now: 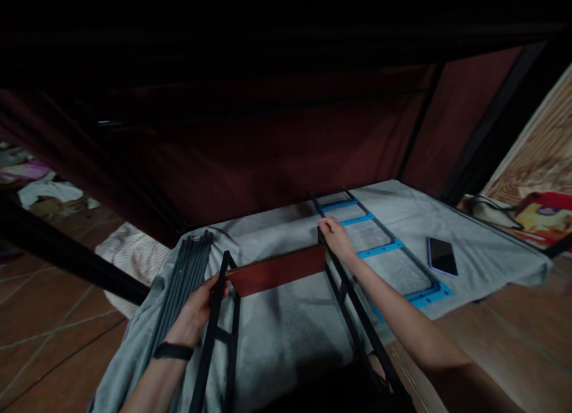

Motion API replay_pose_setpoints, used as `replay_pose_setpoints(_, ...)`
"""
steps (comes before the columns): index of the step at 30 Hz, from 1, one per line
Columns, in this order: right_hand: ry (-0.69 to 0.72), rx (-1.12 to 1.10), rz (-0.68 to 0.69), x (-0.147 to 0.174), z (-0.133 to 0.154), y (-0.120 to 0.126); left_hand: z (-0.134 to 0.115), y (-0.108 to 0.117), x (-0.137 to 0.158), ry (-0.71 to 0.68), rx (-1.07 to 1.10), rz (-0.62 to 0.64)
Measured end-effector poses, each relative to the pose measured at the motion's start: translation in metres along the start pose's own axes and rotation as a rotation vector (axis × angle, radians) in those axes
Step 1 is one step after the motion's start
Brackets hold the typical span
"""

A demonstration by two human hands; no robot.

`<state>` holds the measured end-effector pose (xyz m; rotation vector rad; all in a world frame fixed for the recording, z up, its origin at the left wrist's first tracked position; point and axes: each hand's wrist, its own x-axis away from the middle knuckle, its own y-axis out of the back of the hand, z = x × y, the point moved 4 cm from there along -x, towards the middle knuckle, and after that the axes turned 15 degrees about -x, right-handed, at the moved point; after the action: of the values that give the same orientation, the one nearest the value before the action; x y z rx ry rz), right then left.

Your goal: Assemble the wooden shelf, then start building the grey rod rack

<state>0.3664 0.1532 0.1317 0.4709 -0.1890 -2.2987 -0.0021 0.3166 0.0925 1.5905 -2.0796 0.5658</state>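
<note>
my left hand [199, 309] is closed around one black frame [214, 341] and my right hand [336, 237] grips the other black frame [357, 317]. the red cloth strip [277, 271] hangs between them over the grey sheet [286, 335]. i think the rack is just started, since the grey poles [185, 270] and blue ladder piece [379, 246] lie unused.

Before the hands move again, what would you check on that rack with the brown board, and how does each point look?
1. Left hand has a grip on the left black frame: ok.
2. Right hand rests at the top of the right black frame: ok, though finger closure cannot be told.
3. Brown board spans both frames: ok.
4. Board ends seated in the frames: cannot tell, too dark.
5. Phone lies apart from the frames on the grey cloth: ok.
6. Bundle of grey rods close beside the left hand: not ok.
</note>
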Motion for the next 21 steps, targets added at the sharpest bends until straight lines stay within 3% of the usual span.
replay_pose_setpoints(1, -0.117, -0.033, -0.037, 0.000, -0.018, 0.016, 0.000, 0.000, -0.002, 0.001, -0.013, 0.002)
replay_pose_setpoints(4, -0.222, -0.080, -0.019, 0.009, -0.053, 0.034, 0.000, -0.003, -0.008, 0.003, -0.001, -0.010)
replay_pose_setpoints(10, -0.203, -0.106, 0.035, 0.023, -0.068, 0.011, -0.003, -0.011, -0.008, -0.051, -0.071, -0.077)
replay_pose_setpoints(21, -0.072, 0.107, 0.118, 0.017, -0.075, 0.007, -0.005, -0.010, -0.017, -0.148, -0.158, -0.100)
